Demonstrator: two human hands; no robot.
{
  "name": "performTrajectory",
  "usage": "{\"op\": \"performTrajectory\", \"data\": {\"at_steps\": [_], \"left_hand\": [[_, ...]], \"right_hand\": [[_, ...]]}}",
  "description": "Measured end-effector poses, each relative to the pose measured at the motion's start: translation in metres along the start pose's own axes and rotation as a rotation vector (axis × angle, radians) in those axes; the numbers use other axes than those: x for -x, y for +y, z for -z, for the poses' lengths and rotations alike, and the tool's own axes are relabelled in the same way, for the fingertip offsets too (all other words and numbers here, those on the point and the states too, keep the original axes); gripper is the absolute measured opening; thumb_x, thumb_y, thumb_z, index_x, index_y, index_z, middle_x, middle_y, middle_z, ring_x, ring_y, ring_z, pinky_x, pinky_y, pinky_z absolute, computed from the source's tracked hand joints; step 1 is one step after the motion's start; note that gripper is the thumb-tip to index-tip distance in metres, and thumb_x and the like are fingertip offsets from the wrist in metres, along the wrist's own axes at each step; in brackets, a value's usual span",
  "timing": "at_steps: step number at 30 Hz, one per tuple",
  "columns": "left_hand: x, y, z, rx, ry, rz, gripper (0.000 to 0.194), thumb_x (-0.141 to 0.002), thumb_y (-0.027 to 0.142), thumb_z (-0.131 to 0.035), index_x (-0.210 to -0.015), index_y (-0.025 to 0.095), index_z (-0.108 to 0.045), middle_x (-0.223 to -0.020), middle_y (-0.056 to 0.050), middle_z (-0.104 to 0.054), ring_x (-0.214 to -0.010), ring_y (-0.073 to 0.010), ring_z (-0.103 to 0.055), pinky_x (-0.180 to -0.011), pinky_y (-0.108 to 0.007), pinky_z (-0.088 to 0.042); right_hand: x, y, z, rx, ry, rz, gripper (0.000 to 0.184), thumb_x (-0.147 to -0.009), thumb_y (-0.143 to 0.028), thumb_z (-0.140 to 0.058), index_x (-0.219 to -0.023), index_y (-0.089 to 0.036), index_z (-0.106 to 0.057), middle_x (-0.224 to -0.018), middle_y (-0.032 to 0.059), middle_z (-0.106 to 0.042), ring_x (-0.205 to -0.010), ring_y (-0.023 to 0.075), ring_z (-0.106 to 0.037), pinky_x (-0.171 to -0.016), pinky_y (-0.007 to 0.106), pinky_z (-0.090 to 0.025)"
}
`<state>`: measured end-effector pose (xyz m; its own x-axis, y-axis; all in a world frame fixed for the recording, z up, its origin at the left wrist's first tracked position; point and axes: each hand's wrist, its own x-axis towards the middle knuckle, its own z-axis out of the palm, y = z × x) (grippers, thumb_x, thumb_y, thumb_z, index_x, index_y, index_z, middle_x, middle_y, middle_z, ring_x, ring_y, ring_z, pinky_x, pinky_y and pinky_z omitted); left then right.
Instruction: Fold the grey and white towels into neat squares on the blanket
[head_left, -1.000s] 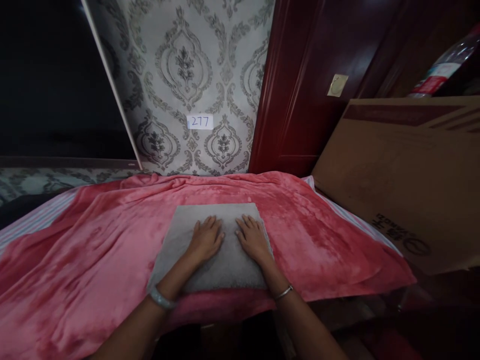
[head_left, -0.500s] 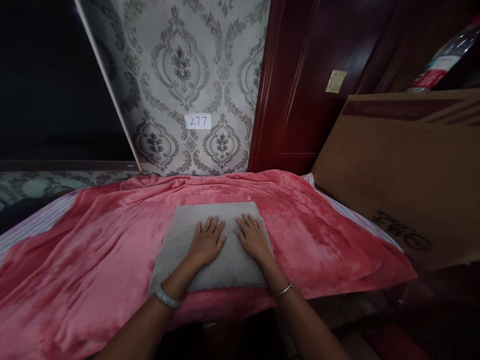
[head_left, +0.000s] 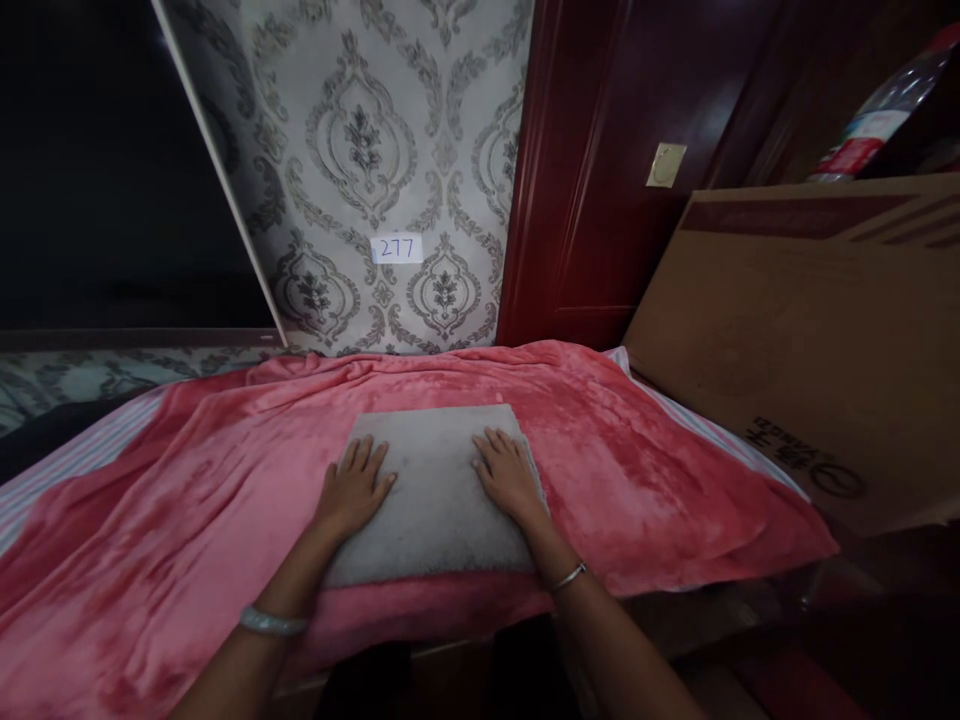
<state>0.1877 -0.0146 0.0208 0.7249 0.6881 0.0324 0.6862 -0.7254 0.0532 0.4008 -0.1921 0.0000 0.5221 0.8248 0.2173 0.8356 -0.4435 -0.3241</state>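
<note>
A grey folded cloth, fuzzy at its edges and roughly square, lies flat on a pink plush blanket. My left hand rests open on the cloth's left edge, fingers spread and pointing away from me. On the cloth's right side lies my right hand, palm down and open, its fingers stretched forward. Neither hand grips anything. The palms hide parts of the cloth's side edges.
Striped fabric shows beneath the blanket. A large cardboard box stands at the right, with a plastic bottle above it. Behind are a patterned wall bearing a numbered label, a dark screen and a dark red door.
My left hand has slid left from nearer the cloth's middle to its left edge. My right hand stays in nearly the same place on the right side.
</note>
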Motion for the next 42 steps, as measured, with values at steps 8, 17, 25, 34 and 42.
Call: {"op": "performTrajectory", "data": {"at_steps": [8, 17, 25, 34, 42], "left_hand": [[0.003, -0.035, -0.014, 0.112, 0.041, 0.071, 0.065, -0.1, 0.043, -0.032, -0.159, 0.015, -0.029, -0.163, -0.019, -0.03, -0.153, -0.0292, -0.027, -0.121, -0.052, -0.027], [-0.003, -0.034, -0.002, 0.169, -0.029, 0.102, 0.067, -0.097, 0.044, -0.038, -0.157, 0.016, -0.033, -0.164, -0.019, -0.029, -0.152, -0.032, -0.028, -0.119, -0.052, -0.03], [-0.032, 0.023, 0.033, 0.152, -0.025, -0.098, 0.063, -0.095, 0.042, -0.043, -0.154, 0.02, -0.039, -0.166, -0.015, -0.024, -0.154, -0.0324, -0.023, -0.12, -0.057, -0.027], [-0.059, 0.071, -0.008, 0.088, 0.128, -0.2, 0.055, -0.099, 0.037, -0.037, -0.151, 0.019, -0.044, -0.16, -0.016, -0.039, -0.15, -0.0329, -0.031, -0.121, -0.06, -0.021], [-0.059, 0.069, -0.015, 0.055, 0.145, -0.207, 0.056, -0.101, 0.041, -0.035, -0.152, 0.019, -0.044, -0.16, -0.015, -0.039, -0.149, -0.0335, -0.033, -0.121, -0.059, -0.022]], "right_hand": [[-0.001, 0.001, -0.002, 0.005, 0.004, 0.005, 0.049, -0.102, -0.032, -0.044, -0.15, -0.024, -0.048, -0.162, 0.0085, -0.036, -0.15, 0.0262, -0.027, -0.12, 0.046, -0.02], [0.0, 0.001, -0.003, 0.023, 0.006, 0.003, 0.05, -0.102, -0.032, -0.043, -0.151, -0.024, -0.047, -0.162, 0.0071, -0.036, -0.15, 0.0262, -0.027, -0.121, 0.046, -0.02], [0.0, -0.002, -0.001, 0.031, 0.003, -0.003, 0.049, -0.102, -0.033, -0.043, -0.15, -0.023, -0.049, -0.161, 0.0079, -0.036, -0.15, 0.0256, -0.029, -0.121, 0.045, -0.021], [0.0, 0.0, -0.003, 0.02, 0.022, 0.011, 0.049, -0.102, -0.034, -0.043, -0.149, -0.025, -0.05, -0.161, 0.0067, -0.037, -0.15, 0.0249, -0.029, -0.12, 0.045, -0.02], [-0.021, 0.002, 0.008, -0.02, -0.091, -0.038, 0.052, -0.097, -0.031, -0.052, -0.148, -0.022, -0.052, -0.158, 0.0086, -0.043, -0.147, 0.025, -0.035, -0.119, 0.042, -0.025]]}}
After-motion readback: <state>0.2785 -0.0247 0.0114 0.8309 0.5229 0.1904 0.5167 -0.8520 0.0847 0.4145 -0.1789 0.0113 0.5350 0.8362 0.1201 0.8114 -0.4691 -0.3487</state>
